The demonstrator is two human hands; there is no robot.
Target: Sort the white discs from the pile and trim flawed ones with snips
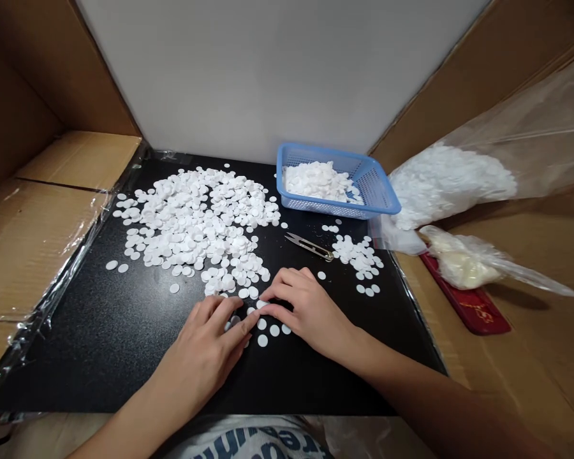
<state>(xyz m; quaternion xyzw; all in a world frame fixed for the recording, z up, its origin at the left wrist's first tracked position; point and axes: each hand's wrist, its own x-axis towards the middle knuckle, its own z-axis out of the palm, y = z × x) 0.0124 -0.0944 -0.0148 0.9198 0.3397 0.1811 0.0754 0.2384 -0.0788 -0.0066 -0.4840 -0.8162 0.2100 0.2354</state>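
On the counter (119, 357), our right fingers (278, 311) pinch a disc (261, 305), grip of left fingers (243, 327) unclear; nudging could scatter others.

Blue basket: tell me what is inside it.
White discs lie heaped in the left and middle of the blue basket, whose right end shows bare. Whatever lies beneath the heap is covered and cannot be seen.

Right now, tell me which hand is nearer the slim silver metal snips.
Right. The right hand is on the near side of the snips, apart from them; the left hand is farther off, nearer the person and to the left.
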